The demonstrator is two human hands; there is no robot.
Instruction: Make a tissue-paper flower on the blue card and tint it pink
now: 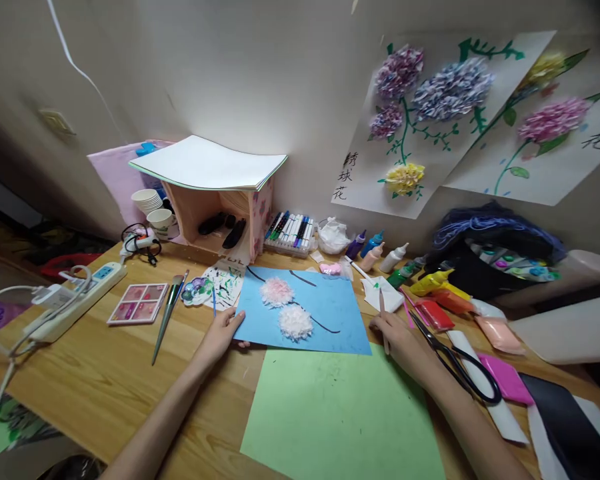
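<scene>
A blue paper sheet (330,307) lies on the wooden table (105,373). It carries two fluffy pink-white paper flowers (295,321) and dark stems. My left hand (225,332) grips the sheet's near left corner, thumb on top. My right hand (397,337) rests by the sheet's right edge, fingers closed round a thin wooden paintbrush (383,313) that points away from me. A light green paper sheet (340,413) lies in front of me, just below the blue one.
Black scissors (455,363) lie right of my right hand among clay packets and paint bottles (375,253). At the back stand a pink wooden box (220,213) topped with paper and a marker tray (290,230). Brushes, palettes and a power strip (75,300) lie left. Flower pictures hang on the wall.
</scene>
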